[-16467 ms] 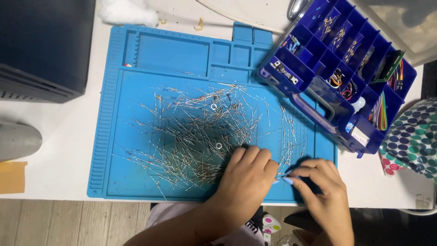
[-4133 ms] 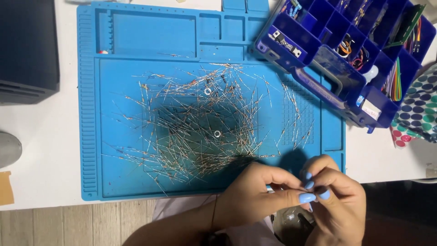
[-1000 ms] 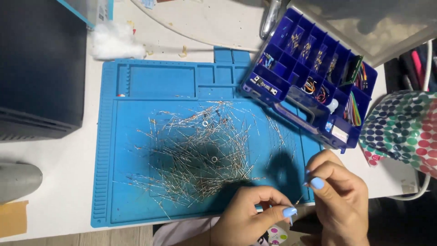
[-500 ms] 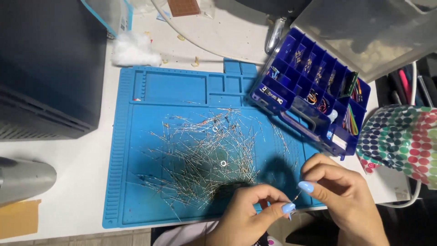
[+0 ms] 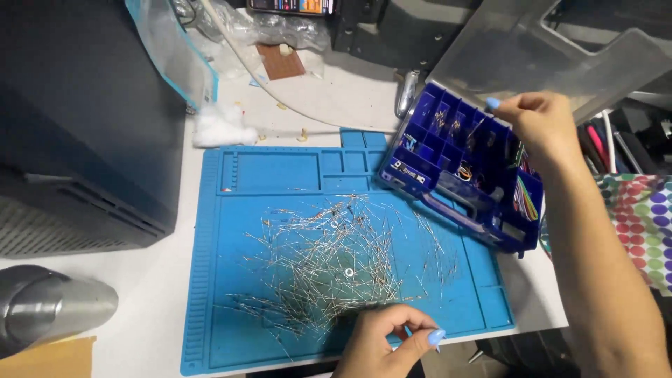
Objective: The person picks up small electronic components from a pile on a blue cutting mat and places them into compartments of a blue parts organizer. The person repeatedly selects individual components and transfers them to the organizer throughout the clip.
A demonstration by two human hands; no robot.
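— Where's the right hand (image 5: 539, 122)?
— Over the blue parts box (image 5: 462, 168) at the bench's far right, fingers pinched above a compartment; what they grip, I can't tell.
— And the left hand (image 5: 385, 343)?
— At the blue mat's (image 5: 266, 175) near edge, fingers curled together beside the wire leads (image 5: 329, 266).

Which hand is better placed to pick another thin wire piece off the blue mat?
Probably the left hand: it rests at the blue mat's near edge, beside the pile of thin wire pieces. The right hand is away over the compartment box.
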